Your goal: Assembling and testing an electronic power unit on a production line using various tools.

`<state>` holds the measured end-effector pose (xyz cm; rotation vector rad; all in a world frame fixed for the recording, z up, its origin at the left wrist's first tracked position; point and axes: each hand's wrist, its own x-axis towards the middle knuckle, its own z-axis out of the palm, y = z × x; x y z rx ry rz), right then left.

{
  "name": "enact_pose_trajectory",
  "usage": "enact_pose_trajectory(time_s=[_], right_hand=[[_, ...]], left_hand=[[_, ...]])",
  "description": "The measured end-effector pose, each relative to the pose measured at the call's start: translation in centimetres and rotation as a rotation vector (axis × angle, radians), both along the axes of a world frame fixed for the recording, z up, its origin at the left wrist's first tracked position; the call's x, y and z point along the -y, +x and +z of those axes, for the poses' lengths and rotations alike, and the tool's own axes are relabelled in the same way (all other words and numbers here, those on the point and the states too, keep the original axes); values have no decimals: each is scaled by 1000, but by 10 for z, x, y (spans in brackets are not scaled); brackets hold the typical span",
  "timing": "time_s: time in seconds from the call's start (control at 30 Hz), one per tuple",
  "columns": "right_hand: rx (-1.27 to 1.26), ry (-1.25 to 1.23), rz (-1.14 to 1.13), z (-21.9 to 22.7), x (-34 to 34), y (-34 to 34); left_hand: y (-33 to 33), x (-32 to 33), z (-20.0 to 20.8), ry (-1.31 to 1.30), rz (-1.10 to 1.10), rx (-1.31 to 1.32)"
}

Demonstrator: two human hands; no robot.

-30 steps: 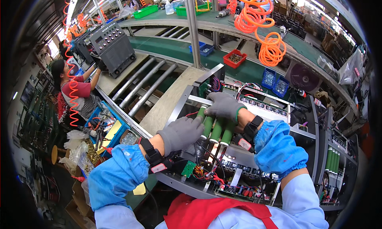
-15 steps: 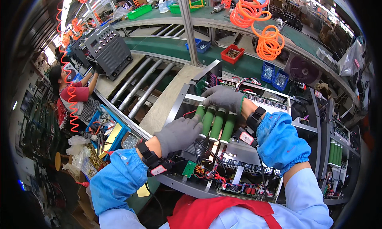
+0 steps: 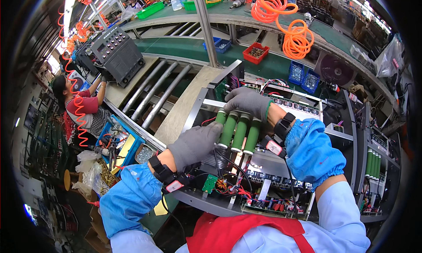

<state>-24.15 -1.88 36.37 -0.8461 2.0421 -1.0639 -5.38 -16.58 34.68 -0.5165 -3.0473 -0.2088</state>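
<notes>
Four green cylinders [image 3: 240, 133] lie side by side in an open metal chassis [image 3: 194, 110], the leftmost's lower end hidden behind the gloved left hand [image 3: 194, 144] and the right hand [image 3: 249, 102] curled at their upper ends, though whether either grips anything I cannot tell.

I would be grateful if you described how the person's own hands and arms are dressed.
The left hand and right hand wear grey gloves; the right glove's cuff has a green edge. Black wrist straps carry small dark units with white-and-red labels. Bright blue, loose oversleeves, gathered at the ends, cover the forearms over pale blue shirt sleeves.
</notes>
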Motion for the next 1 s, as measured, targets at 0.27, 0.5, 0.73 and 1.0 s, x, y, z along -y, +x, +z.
enact_pose_trajectory(time_s=[0.27, 0.5, 0.73, 1.0], right_hand=[[-95, 43, 70, -11, 2, -3], [-33, 62, 95, -7, 1, -2], [30, 59, 3, -3, 0, 0], [-15, 76, 28, -4, -3, -2]], left_hand=[[1, 1, 2, -44, -36, -55], [2, 3, 0, -74, -8, 13], [3, -2, 5, -119, 18, 5], [2, -1, 2, -101, -14, -40]])
